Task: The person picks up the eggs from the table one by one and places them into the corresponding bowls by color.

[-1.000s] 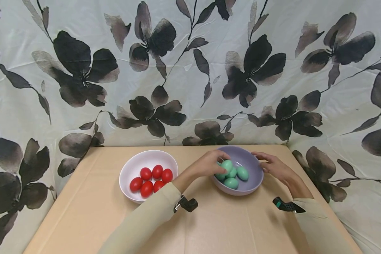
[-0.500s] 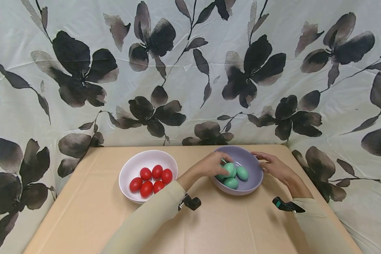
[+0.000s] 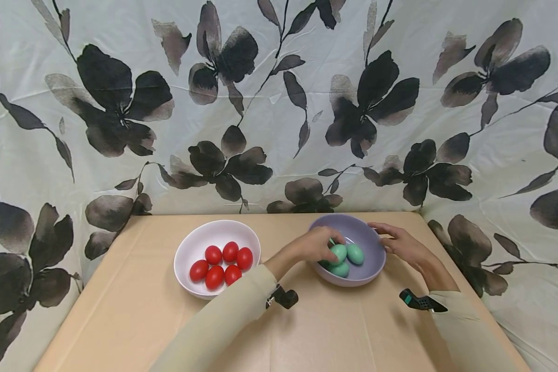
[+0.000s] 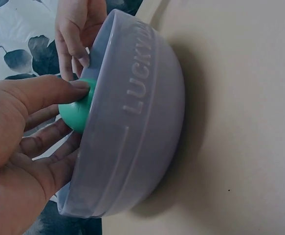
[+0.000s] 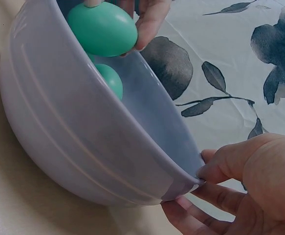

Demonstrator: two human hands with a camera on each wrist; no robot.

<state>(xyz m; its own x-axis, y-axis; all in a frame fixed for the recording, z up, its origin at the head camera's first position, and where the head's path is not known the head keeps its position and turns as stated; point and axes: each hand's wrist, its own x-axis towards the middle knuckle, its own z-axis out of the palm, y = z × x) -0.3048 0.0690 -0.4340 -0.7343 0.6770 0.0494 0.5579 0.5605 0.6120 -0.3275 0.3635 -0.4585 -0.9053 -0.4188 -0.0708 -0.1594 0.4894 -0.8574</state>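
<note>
Inside a purple bowl (image 3: 360, 231) at the right of the table lie several green eggs. My left hand (image 3: 315, 245) reaches over the bowl's left rim and pinches one green egg (image 5: 103, 30) between thumb and fingers. That same egg (image 4: 75, 115) shows under the thumb in the left wrist view. Another green egg (image 3: 355, 254) lies to the right, apart from the fingers. My right hand (image 3: 406, 250) holds the bowl's right rim, the thumb at the edge and fingers against the outer wall in the right wrist view. The left hand partly hides the other eggs.
A white bowl (image 3: 190, 248) with several red eggs (image 3: 214, 277) stands to the left, its right side close to my left sleeve (image 3: 223, 318). Both bowls rest on a tan table (image 3: 325, 330). A floral cloth (image 3: 279, 124) hangs behind.
My left hand has shifted slightly right and toward me within the purple bowl, and the egg at its fingertips has moved lower with it. The right hand stays at the rim.
</note>
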